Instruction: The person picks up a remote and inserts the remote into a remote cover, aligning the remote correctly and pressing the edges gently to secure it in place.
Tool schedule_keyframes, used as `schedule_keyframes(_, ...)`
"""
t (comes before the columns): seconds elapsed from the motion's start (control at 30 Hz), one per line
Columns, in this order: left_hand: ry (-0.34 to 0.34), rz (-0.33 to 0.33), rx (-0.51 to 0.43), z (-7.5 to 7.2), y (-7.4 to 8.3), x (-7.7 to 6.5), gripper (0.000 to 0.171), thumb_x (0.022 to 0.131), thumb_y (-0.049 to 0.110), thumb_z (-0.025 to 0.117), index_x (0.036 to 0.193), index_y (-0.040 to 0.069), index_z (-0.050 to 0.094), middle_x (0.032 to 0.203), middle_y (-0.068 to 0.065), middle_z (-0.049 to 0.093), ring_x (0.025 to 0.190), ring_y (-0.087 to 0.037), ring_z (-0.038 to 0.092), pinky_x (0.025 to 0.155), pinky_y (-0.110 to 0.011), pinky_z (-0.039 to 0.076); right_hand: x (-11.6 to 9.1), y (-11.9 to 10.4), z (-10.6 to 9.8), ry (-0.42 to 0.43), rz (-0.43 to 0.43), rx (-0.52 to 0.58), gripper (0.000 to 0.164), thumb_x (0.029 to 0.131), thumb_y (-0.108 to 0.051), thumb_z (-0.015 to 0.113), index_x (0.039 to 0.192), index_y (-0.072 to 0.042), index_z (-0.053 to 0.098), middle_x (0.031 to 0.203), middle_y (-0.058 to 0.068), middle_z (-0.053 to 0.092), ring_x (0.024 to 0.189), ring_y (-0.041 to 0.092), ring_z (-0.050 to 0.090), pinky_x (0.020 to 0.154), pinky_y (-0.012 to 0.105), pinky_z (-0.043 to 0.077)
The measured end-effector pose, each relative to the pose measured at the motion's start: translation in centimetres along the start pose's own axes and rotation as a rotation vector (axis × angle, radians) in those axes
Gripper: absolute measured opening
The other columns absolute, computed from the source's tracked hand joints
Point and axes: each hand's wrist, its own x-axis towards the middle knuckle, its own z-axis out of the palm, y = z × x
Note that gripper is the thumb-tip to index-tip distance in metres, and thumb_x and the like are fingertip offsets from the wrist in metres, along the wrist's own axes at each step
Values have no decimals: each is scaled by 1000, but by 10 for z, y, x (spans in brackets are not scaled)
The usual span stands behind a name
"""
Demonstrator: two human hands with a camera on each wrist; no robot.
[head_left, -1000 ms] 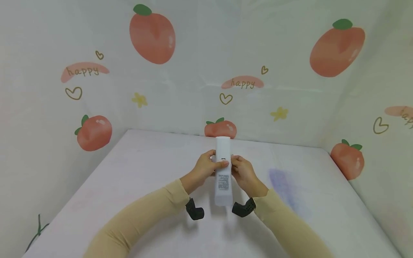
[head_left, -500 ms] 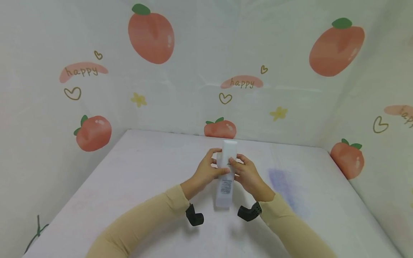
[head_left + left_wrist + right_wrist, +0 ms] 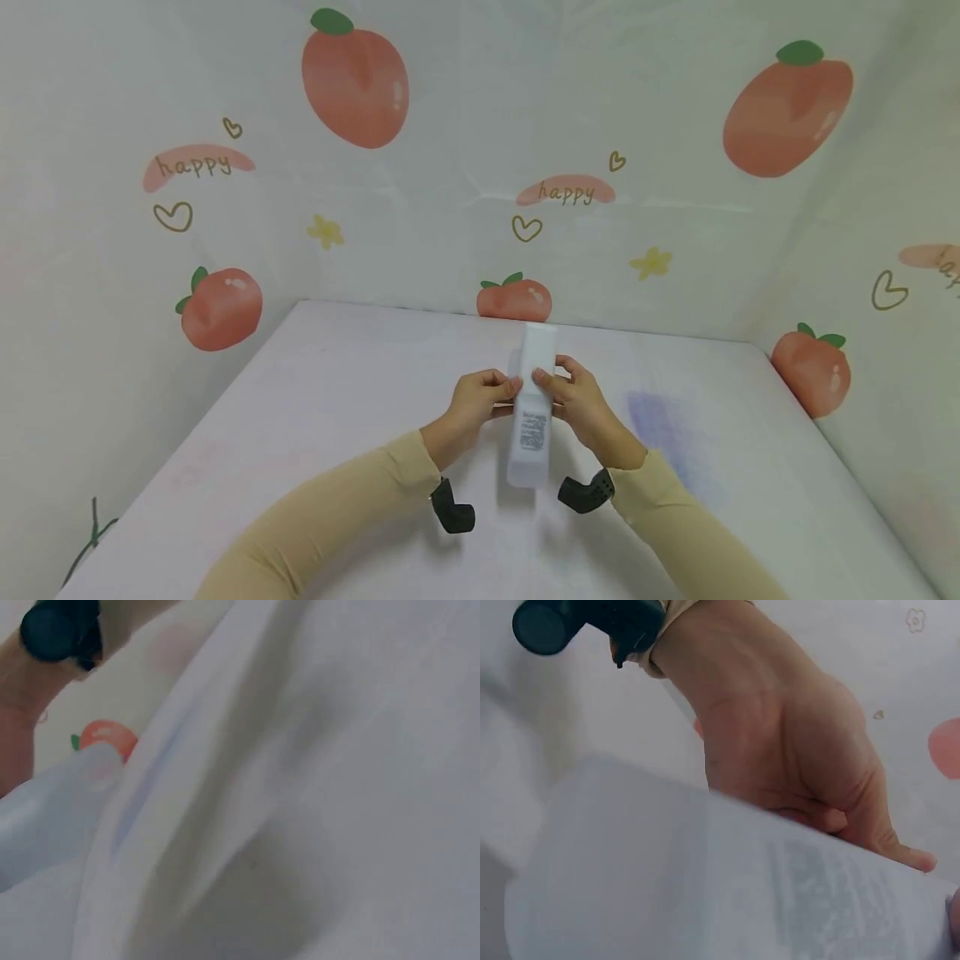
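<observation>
A long white case point(image 3: 538, 346) with rounded edges is held up over the table, its top leaning a little right. Small grey print point(image 3: 533, 433) covers part of its lower front. My right hand point(image 3: 591, 410) grips it from the right, thumb laid across the front and fingers partly hidden behind. At the left edge my left hand point(image 3: 467, 407) pinches with thumb and curled fingers. Seen from the right wrist, the left hand point(image 3: 795, 742) stands behind the case point(image 3: 630, 855), its thumb along the edge. The left wrist view catches only the lower end of the case point(image 3: 52, 817).
The white table point(image 3: 337, 375) has a bluish-purple smudge point(image 3: 663, 433) to the right. Behind it hangs a white backdrop point(image 3: 450, 167) printed with red fruit and hearts. Black wrist cameras point(image 3: 452, 510) jut inward under both wrists. A dark green tie point(image 3: 93, 533) shows at the left.
The right hand has gone from the right edge to a grip with its thumb over the front. The left thumb has drawn back to the left edge. The case has shifted slightly right and tilted.
</observation>
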Motion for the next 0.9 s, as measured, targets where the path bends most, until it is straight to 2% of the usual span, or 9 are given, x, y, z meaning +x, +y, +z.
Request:
schedule_keyframes(0.17,65,-49,-60,4,0,-2,25,92,23,67,72,11,59,84,0,63,79,-13,62,75,-28,56,0,0,3,3,-14,-79,44,98,-20,58,132,1,40,105,10,64,84,14,65,76,33,55)
schedule_keyframes(0.33,86,-117,-100,4,2,2,20,93,21,66,78,8,62,85,-1,65,80,-13,61,75,-26,54,-3,1,5,-10,-9,-126,41,97,-19,58,128,1,40,103,12,64,82,17,66,76,36,55)
schedule_keyframes(0.53,126,-238,-266,2,9,10,9,92,9,65,96,1,67,88,-3,63,84,-16,58,75,-25,50,-4,1,9,-56,-31,-157,42,96,-19,59,129,0,40,105,15,62,85,18,65,80,41,56)
schedule_keyframes(0.63,124,-285,-317,1,11,12,14,92,2,62,104,-4,65,89,-5,62,84,-17,57,72,-23,51,-5,3,10,-74,-30,-174,42,96,-18,59,130,-1,41,106,16,62,85,18,64,81,43,55)
schedule_keyframes(0.73,110,-325,-340,1,12,12,12,93,0,59,103,-5,64,87,-5,61,81,-16,57,68,-22,51,-6,4,8,-91,-30,-190,43,97,-19,59,131,-1,40,108,17,61,86,18,64,82,44,55)
schedule_keyframes(0.83,79,-356,-380,0,13,11,8,93,4,62,99,-1,64,85,-5,62,78,-14,59,66,-20,53,-5,3,6,-82,-39,-184,43,97,-19,58,131,-1,40,108,16,62,86,17,64,81,41,56)
schedule_keyframes(0.9,40,-370,-412,0,14,11,11,94,8,63,101,0,65,88,-5,64,80,-13,61,67,-20,54,-4,1,4,-57,-42,-151,41,97,-19,58,130,-2,41,106,13,63,85,16,64,79,38,55)
